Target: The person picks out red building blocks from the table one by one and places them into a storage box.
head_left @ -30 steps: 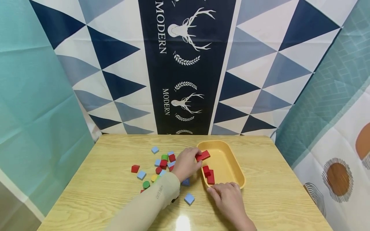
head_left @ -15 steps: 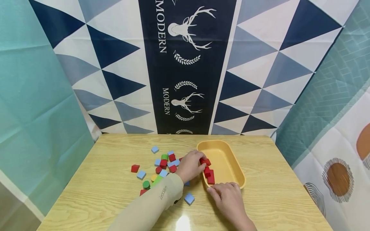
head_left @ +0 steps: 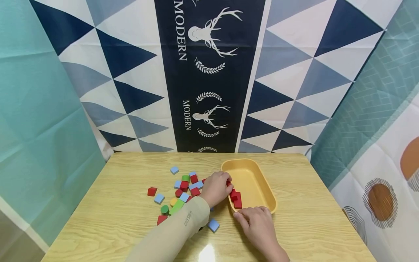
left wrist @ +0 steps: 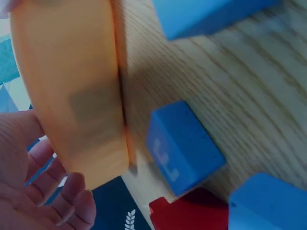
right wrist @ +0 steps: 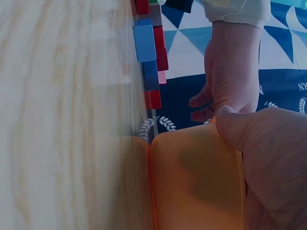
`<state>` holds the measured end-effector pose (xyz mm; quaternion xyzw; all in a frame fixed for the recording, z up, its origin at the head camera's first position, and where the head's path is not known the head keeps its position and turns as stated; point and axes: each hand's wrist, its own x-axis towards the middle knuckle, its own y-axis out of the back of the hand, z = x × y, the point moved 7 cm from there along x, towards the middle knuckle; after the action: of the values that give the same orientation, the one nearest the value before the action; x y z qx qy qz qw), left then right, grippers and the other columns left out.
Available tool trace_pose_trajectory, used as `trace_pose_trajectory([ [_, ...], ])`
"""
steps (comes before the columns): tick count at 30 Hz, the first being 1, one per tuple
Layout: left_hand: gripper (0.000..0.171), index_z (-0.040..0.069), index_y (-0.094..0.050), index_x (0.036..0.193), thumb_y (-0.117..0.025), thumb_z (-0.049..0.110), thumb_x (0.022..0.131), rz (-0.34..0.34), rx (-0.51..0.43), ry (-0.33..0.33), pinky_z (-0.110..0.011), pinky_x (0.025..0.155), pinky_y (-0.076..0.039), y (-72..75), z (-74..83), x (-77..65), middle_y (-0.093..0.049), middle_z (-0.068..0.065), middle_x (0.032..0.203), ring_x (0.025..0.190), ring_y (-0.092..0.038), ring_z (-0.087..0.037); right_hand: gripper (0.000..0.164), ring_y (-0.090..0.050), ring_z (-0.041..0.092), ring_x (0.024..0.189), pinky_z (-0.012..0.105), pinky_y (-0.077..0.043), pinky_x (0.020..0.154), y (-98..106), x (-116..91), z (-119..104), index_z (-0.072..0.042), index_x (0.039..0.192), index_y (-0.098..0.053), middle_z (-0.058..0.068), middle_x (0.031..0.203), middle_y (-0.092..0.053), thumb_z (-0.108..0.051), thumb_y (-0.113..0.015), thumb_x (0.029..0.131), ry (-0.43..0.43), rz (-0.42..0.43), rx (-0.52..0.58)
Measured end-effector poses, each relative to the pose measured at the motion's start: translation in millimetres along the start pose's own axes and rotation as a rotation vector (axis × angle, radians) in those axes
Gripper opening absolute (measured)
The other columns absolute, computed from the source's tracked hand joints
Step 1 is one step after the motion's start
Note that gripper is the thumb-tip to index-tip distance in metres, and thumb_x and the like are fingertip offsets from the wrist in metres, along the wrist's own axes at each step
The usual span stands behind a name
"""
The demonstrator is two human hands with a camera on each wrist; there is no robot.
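Note:
A yellow plastic tray (head_left: 253,182) stands right of the table's middle. My left hand (head_left: 216,187) reaches over its left rim, thumb and fingers bent around a red block (head_left: 228,183) that is mostly covered by them. Two more red blocks, a small one (head_left: 233,194) and a longer one (head_left: 238,201), lie inside along the left wall. At the near rim my right hand (head_left: 258,227) grips the tray, its thumb over the edge in the right wrist view. The left wrist view shows the left hand's curled fingers (left wrist: 72,196) beyond the tray wall, the block hidden there.
Several red, blue, green and yellow blocks lie in a loose group left of the tray, among them a long green block (head_left: 177,206). A blue block (head_left: 214,225) sits nearer the front, and a red block (head_left: 152,191) lies at the far left.
My left hand has brought the red block down from the tray's upper left rim to the left side inside, beside the other red blocks. The right hand has kept its grip on the tray.

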<state>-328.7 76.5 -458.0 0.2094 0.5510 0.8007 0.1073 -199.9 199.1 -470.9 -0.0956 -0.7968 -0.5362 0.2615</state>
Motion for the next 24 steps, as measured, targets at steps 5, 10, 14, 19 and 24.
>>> trace_pose_trajectory([
  [5,0.020,0.022,-0.076,0.110,-0.074,0.040,0.101,-0.014,0.016,-0.003,-0.033,0.089,-0.061,-4.0,1.3,-0.6,-0.073,0.002,0.109,0.096,-0.066,-0.016,0.011,-0.069,0.013,0.080,0.043,-0.045,0.091,0.6,0.0,-0.3,-0.021,0.085,-0.081,-0.009,0.084,-0.079,-0.030,-0.087,0.088,0.011,0.018,-0.005],
  [10,0.030,0.024,-0.082,0.112,-0.066,0.049,0.104,-0.072,0.073,-0.028,-0.032,0.087,-0.060,-13.7,5.0,-4.4,-0.070,0.002,0.108,0.091,-0.064,-0.015,0.011,-0.069,0.013,0.080,0.044,-0.044,0.091,-0.1,0.0,0.0,-0.022,0.084,-0.081,-0.009,0.084,-0.079,-0.030,-0.087,0.088,0.011,0.016,-0.001],
  [14,0.052,0.025,-0.076,0.131,-0.059,0.065,0.102,-0.158,0.066,-0.042,-0.036,0.090,-0.060,-25.1,8.3,-9.0,-0.070,-0.002,0.122,0.095,-0.066,-0.018,0.011,-0.068,0.013,0.080,0.045,-0.045,0.093,-1.6,-0.1,1.0,-0.022,0.084,-0.081,-0.010,0.084,-0.079,-0.030,-0.086,0.089,0.000,0.003,0.005],
  [19,0.082,0.024,-0.059,0.151,-0.061,0.080,0.091,-0.239,0.051,-0.030,-0.042,0.101,-0.059,-31.8,10.0,-10.9,-0.064,-0.004,0.145,0.116,-0.067,-0.023,0.009,-0.067,0.011,0.079,0.045,-0.044,0.093,-2.7,-0.6,1.2,-0.024,0.084,-0.081,-0.012,0.083,-0.078,-0.030,-0.085,0.090,0.001,-0.001,0.003],
  [24,0.078,0.023,-0.058,0.151,-0.072,0.068,0.089,-0.270,0.027,0.000,-0.042,0.102,-0.058,-34.0,9.9,-8.5,-0.064,-0.002,0.146,0.118,-0.066,-0.020,0.009,-0.068,0.011,0.080,0.044,-0.044,0.093,-2.4,-0.3,0.1,-0.024,0.085,-0.081,-0.011,0.084,-0.079,-0.030,-0.085,0.090,0.009,0.005,0.006],
])
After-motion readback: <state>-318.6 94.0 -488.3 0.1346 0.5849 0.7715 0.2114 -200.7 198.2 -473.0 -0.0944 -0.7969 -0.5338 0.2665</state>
